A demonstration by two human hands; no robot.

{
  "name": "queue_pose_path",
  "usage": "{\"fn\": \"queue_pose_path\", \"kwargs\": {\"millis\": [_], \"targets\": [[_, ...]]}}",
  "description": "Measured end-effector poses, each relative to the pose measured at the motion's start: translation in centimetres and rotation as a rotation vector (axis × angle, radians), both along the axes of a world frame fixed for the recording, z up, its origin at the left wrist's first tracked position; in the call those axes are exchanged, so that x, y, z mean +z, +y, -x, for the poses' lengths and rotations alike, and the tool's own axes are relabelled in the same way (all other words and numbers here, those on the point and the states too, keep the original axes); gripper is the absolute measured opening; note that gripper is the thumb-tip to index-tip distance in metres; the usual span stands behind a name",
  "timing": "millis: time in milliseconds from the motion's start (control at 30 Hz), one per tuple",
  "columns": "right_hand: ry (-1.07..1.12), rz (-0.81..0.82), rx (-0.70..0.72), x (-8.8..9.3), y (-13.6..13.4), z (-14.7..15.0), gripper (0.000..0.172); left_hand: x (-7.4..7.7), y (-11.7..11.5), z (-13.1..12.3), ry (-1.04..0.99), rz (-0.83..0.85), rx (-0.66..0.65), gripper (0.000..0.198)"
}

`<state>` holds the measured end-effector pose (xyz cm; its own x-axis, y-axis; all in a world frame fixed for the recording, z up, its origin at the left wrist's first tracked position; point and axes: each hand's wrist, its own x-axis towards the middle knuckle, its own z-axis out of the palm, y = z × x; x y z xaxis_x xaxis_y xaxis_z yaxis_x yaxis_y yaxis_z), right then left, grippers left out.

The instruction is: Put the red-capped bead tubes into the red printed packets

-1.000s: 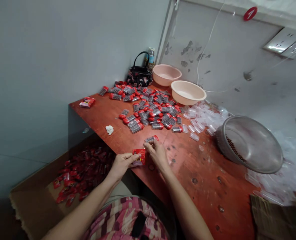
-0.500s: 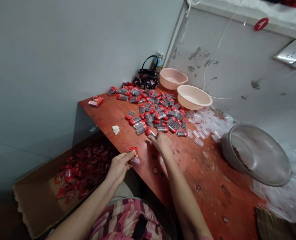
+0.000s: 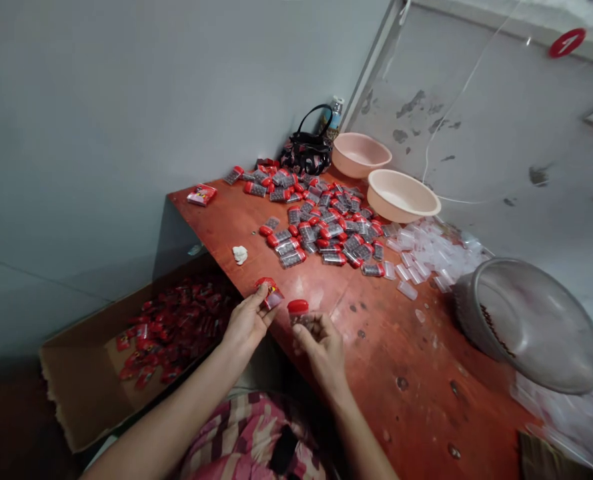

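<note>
A small, glossy red printed packet (image 3: 272,295) was pinched between the thumb and fingers of the left hand (image 3: 246,325), near the edge of the red table (image 3: 376,363). Just beside those fingertips, a small clear plastic container with a rounded red cap (image 3: 299,309) was gripped by the closed thumb and fingers of the right hand (image 3: 323,345), its cap left exposed. Beyond both sets of fingers, similar red-capped containers (image 3: 306,233) were heaped. Well to the right of the right fingers, a round grey basin (image 3: 541,313) was seen.
</note>
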<state>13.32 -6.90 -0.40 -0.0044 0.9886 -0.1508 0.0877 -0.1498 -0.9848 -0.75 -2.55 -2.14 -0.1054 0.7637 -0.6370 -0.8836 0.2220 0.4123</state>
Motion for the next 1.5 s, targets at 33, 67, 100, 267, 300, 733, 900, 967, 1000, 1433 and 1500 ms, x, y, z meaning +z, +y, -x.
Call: {"fn": "queue_pose_path", "kwargs": {"millis": [33, 67, 100, 267, 300, 733, 900, 967, 1000, 1433, 1500], "targets": [[0.000, 0.004, -0.019, -0.1, -0.6, 0.3, 0.018, 0.1, 0.0, -0.3, -0.003, -0.014, -0.005, 0.005], [-0.009, 0.004, -0.039, -0.2, -0.9, 0.5, 0.019, 0.3, 0.0, -0.6, -0.006, -0.029, -0.014, 0.006], [-0.023, 0.000, -0.060, -0.3, -1.0, 0.7, 0.019, 0.5, -0.1, -0.9, -0.008, -0.044, -0.025, 0.006], [-0.034, -0.017, -0.107, -0.5, -0.7, 0.9, 0.021, 1.6, -0.7, -2.2, 0.050, -0.129, -0.139, 0.008], [-0.013, -0.012, -0.101, -0.6, -0.6, 0.8, 0.021, 1.8, -0.8, -2.3, 0.079, -0.158, -0.159, 0.011], [0.021, -0.046, -0.134, -1.5, -0.8, 0.3, 0.019, 1.2, -1.5, -2.7, 0.232, -0.308, -0.478, 0.017], [0.397, 0.115, -0.039, -2.0, -0.2, 0.2, 0.022, 1.3, -1.6, -2.3, 0.266, -0.379, -0.627, 0.021], [0.441, 0.122, -0.041, -2.1, 0.0, 0.2, 0.023, 1.3, -1.7, -2.3, 0.289, -0.381, -0.651, 0.022], [0.418, 0.104, -0.056, -2.2, 0.1, 0.2, 0.022, 1.3, -1.8, -2.4, 0.295, -0.369, -0.651, 0.022], [0.475, 0.108, -0.011, -1.3, -0.3, -0.4, 0.020, 1.1, -1.9, -2.1, 0.223, -0.275, -0.509, 0.019], [0.480, 0.117, -0.072, -1.5, -0.1, -0.4, 0.017, 0.9, -2.3, -2.2, 0.212, -0.292, -0.549, 0.018]]}}
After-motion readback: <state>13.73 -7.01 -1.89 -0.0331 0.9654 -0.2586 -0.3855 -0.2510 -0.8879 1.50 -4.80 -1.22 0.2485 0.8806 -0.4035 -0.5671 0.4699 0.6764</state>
